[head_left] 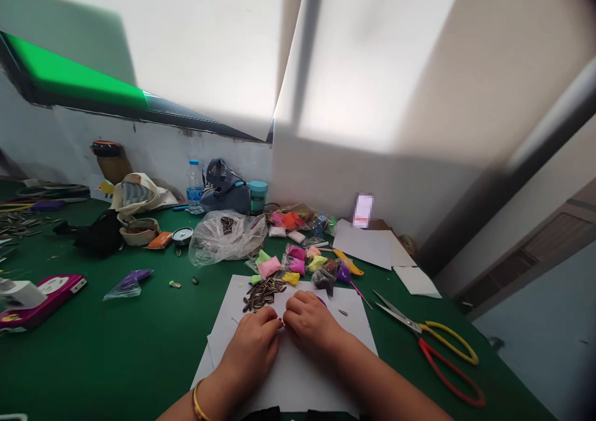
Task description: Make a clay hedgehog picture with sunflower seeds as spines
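My left hand and my right hand meet over white paper, fingers curled and thumbs close together. A tiny pale and reddish bit shows between the fingertips, too small to name. Right behind the hands lies a pile of striped sunflower seeds. A single seed rests on the paper to the right of my right hand. Something purple peeks out behind the right hand, mostly hidden. Beyond the paper are small bags of coloured modelling clay, among them a pink one and a yellow one.
Large scissors with yellow and red handles lie partly open at the right. A clear plastic bag, a water bottle and a phone stand farther back. To the left are a purple clay packet and a magenta box.
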### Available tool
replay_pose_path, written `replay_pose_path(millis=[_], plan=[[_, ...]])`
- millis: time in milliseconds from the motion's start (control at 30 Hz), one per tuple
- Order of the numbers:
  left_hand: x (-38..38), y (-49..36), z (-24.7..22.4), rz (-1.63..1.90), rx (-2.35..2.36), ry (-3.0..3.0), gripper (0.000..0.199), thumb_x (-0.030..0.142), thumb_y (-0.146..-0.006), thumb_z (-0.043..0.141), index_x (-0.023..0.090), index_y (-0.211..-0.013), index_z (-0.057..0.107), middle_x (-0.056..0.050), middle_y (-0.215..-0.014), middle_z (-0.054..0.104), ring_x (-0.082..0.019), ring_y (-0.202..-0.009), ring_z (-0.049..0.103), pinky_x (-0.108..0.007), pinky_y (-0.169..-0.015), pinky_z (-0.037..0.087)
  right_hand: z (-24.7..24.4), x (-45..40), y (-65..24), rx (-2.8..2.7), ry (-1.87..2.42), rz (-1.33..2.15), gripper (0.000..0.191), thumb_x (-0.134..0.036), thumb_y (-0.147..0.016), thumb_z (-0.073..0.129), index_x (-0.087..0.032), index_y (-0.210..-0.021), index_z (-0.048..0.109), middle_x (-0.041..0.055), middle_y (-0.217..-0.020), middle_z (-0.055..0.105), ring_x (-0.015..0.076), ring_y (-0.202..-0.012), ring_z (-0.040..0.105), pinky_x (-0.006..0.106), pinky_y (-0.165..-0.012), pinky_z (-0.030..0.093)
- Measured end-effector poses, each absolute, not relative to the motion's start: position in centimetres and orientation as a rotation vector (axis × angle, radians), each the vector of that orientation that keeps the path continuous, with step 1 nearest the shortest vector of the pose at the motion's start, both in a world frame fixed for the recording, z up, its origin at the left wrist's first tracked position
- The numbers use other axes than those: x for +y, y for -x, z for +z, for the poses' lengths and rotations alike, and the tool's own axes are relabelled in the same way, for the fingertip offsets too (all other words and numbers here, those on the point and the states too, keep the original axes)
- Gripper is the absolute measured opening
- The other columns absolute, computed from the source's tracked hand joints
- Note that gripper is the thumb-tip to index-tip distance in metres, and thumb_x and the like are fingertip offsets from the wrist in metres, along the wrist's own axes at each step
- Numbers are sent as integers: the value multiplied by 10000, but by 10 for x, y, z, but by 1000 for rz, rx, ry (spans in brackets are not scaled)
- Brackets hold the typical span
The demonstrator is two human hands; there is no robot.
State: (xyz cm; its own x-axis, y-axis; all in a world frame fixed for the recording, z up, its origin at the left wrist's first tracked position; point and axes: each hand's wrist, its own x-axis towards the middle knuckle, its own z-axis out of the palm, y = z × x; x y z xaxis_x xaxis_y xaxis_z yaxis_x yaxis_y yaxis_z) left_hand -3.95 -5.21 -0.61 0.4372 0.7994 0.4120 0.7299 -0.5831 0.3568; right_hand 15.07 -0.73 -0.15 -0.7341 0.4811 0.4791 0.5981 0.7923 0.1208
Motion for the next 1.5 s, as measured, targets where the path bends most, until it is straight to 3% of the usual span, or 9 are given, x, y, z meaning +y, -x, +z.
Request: replay_pose_path(millis=[367,500,833,1500], plan=[[-55,36,-5,890,1370,-2722,213,110,-861,512,216,-870,697,-61,-938,661,-212,-828,615,-365,-780,497,-1,-10,-151,-2550,874,-273,109,-197,-861,620,-199,-752,620,16,-804,617,176,-802,480,320,-718,345],[-56,36,-5,897,1367,-2740,228,111,-874,514,224,-922,705,-61,-950,667,-214,-835,618,-361,-783,500,3,-15,-160,-2470,939,-153,80,-170,-862,598,-209,-849,667,28,-857,639,184,-845,499,323,-759,372],[-55,36,-6,837,1396,-2736,213,104,-864,529,222,-891,705,-62,-959,668,-212,-836,615,-358,-791,497,-2,-36,-170,-2420,970,-67,279,-139,-784,615,-261,-1020,699,26,-840,630,189,-806,510,333,-734,383],[-55,36,-5,826,1401,-2651,165,58,-835,493,186,-856,596,-56,-930,630,-218,-832,603,-374,-771,502,-2,-39,-162,-2453,1012,-73,249,-164,-781,624,-263,-1002,685,18,-870,638,188,-816,514,326,-728,361]])
